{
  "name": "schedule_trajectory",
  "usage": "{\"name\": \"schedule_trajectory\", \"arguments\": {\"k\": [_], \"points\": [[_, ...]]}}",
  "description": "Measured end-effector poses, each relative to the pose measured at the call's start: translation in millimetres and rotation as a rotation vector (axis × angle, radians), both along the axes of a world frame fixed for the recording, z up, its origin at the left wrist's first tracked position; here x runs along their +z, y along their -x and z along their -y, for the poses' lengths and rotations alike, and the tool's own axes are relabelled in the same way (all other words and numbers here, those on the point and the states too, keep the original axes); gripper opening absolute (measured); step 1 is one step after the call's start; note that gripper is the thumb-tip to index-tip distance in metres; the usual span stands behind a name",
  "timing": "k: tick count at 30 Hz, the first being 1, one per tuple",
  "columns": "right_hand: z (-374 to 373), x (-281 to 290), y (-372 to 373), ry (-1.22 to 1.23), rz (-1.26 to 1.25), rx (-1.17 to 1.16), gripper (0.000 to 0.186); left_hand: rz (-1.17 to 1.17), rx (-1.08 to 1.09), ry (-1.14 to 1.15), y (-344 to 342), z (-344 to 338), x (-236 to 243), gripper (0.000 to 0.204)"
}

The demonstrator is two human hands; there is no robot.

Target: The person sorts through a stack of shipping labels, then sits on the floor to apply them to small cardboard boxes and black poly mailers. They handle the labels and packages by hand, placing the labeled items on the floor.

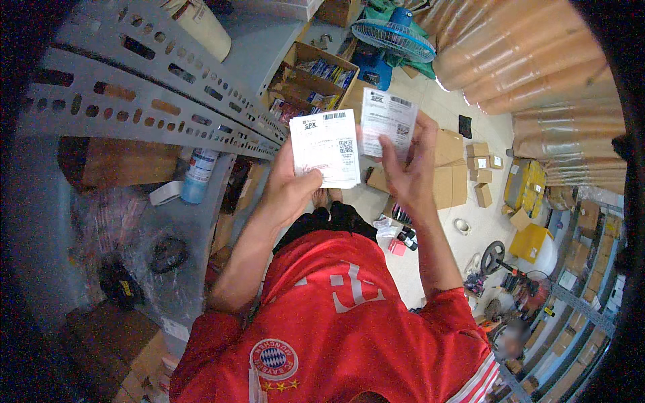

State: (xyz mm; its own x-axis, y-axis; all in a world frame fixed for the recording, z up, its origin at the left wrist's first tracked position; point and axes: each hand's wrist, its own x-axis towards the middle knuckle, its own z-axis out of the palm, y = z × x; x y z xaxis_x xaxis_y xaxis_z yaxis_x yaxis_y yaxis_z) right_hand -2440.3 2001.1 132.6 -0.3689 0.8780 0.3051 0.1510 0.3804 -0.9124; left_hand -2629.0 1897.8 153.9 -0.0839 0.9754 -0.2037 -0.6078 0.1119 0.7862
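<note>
My left hand (282, 181) grips a stack of white printed shipping labels (326, 149), its thumb pressed on the lower edge of the top one. Beside it, my right hand (411, 164) pinches another white shipping label (388, 124) between thumb and fingers. That label is held slightly higher, tilted, with its left edge close to the stack. Both show black print and a square code. How many labels the stack has cannot be made out.
A grey perforated metal shelf (168, 101) stands close on my left, with a blue bottle (199, 176) on it. Ahead are a divided cardboard box (316, 57) and a blue fan (393, 39). Small cartons (478, 161) and a yellow package (525, 188) lie on the floor to the right, near more shelving (578, 295).
</note>
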Motion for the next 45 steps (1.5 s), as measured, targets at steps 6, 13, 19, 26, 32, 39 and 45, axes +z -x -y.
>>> {"name": "schedule_trajectory", "arguments": {"k": [6, 13, 19, 26, 32, 39, 45], "points": [[16, -23, 25, 0.330, -0.120, 0.204, 0.036, 0.025, 0.139, 0.261, -10, 3, -42, 0.088], [23, -87, 44, 0.286, 0.084, 0.342, 0.041, 0.219, 0.247, 0.367, -13, 9, -115, 0.077], [27, -152, 60, 0.506, 0.121, 0.467, 0.046, 0.351, 0.235, 0.520, -4, 30, -188, 0.041], [-12, -190, 81, 0.575, 0.548, 1.033, 0.042, 0.337, 0.293, 0.565, 26, 62, -236, 0.039], [-107, -250, 186, -0.049, 0.626, 0.776, 0.036, 0.455, 0.380, 0.571, 11, 82, -236, 0.067], [-123, -306, 384, -0.510, 0.537, 0.454, 0.055, 0.442, 0.340, 0.517, -23, 96, -227, 0.079], [-113, -357, 429, -0.406, 0.721, 0.538, 0.062, 0.419, 0.411, 0.640, -18, 112, -226, 0.080]]}}
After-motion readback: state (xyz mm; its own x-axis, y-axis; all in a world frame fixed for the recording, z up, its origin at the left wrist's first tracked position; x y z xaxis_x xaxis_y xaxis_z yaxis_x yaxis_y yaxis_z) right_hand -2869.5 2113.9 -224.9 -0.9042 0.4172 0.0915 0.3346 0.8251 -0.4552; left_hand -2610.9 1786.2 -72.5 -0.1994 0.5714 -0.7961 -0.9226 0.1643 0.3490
